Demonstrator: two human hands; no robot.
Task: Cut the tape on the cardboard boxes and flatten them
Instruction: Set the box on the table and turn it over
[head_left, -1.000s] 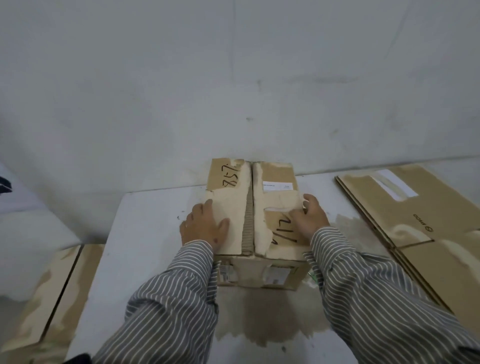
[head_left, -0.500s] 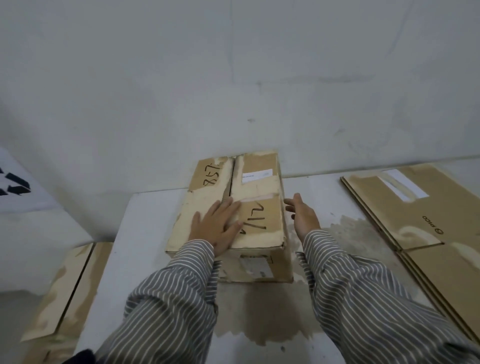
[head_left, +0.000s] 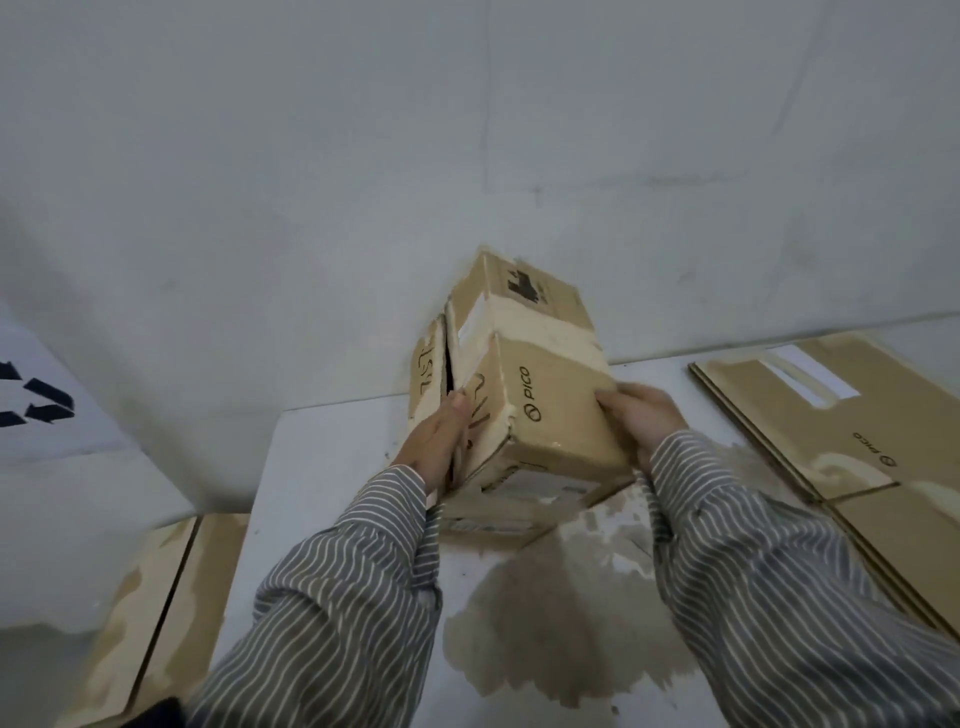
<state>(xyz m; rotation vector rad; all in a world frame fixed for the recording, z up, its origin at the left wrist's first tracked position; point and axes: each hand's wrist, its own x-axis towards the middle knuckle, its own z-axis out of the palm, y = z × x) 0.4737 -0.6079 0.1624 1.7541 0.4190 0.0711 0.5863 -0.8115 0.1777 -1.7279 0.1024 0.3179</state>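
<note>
Both hands tilt the cardboard box (head_left: 550, 415) printed "PICO".

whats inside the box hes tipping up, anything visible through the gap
Only a dark slit shows between the flaps of the cardboard box, beside the left hand. The inside is covered by the flaps, so any contents cannot be seen.
</note>
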